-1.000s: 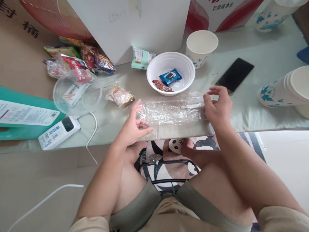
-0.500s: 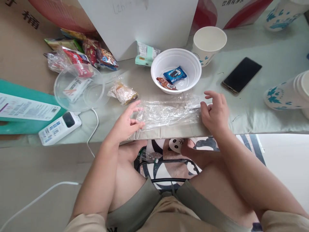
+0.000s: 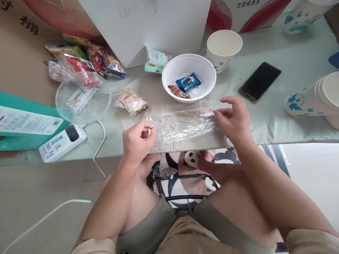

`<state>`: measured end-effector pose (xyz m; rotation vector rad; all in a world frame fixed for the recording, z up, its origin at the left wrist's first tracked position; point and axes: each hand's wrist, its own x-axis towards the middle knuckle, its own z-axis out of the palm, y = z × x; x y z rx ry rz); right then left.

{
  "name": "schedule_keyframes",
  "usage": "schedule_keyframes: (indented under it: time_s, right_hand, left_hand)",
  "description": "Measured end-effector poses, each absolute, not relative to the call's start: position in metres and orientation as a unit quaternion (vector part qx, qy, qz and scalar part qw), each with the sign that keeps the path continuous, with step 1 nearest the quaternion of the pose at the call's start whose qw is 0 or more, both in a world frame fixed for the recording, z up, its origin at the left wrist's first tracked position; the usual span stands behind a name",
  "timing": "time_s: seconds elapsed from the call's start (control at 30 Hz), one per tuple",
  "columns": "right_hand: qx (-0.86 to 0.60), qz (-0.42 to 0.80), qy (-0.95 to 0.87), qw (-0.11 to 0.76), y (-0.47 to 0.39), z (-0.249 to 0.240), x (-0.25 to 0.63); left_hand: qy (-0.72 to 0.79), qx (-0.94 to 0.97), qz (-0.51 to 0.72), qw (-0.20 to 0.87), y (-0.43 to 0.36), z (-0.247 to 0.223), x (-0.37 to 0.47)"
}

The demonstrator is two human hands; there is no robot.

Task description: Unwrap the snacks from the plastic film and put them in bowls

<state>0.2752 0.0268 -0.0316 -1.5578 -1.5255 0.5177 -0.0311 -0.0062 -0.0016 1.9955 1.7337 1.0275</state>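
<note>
A crinkled sheet of clear plastic film (image 3: 180,125) lies near the table's front edge, between my hands. My left hand (image 3: 139,139) is curled with thumb and forefinger close together at the film's left end, pinching its edge. At the right end, my right hand (image 3: 234,120) grips the film between thumb and a bent finger. Behind the film stands a white bowl (image 3: 206,76) holding a blue packet (image 3: 189,82) and a brown packet (image 3: 178,92). A film-wrapped item (image 3: 131,103) lies beyond my left hand.
A clear plastic container (image 3: 62,93), a white power strip (image 3: 62,143) and snack packets (image 3: 113,65) are at the left. A paper cup (image 3: 224,47), a black phone (image 3: 261,80) and stacked cups (image 3: 304,102) stand or lie at the right. Boxes line the back.
My left hand has closed from spread fingers into a pinch at the film's left end. My right thumb and finger have drawn together on the right end. The view has shifted slightly.
</note>
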Motion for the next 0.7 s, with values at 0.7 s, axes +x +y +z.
schedule_keyframes:
  time_s: [0.7]
  right_hand:
    - [-0.433,0.014,-0.853,0.290,0.002,-0.017,0.259]
  left_hand:
    - [0.436,0.878,-0.015,0.197,-0.011,-0.004,-0.004]
